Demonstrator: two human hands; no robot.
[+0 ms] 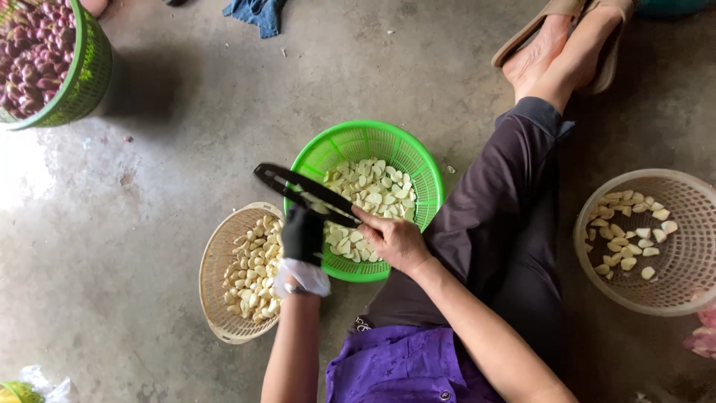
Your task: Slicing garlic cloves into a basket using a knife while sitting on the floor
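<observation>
On a grey concrete floor (186, 149), a seated person works over a green basket (418, 168) of peeled garlic cloves (373, 190). Left hand (302, 235), in a black glove, is curled closed at the near end of a black slicer (302, 190) laid across the basket's left rim; what it pinches cannot be told. Right hand (395, 240), bare, closes on the slicer's handle end above the cloves. Just left stands a beige basket (216, 261) of cloves; well apart at right, a second beige basket (679, 276); upper left, a green basket of shallots (86, 75).
</observation>
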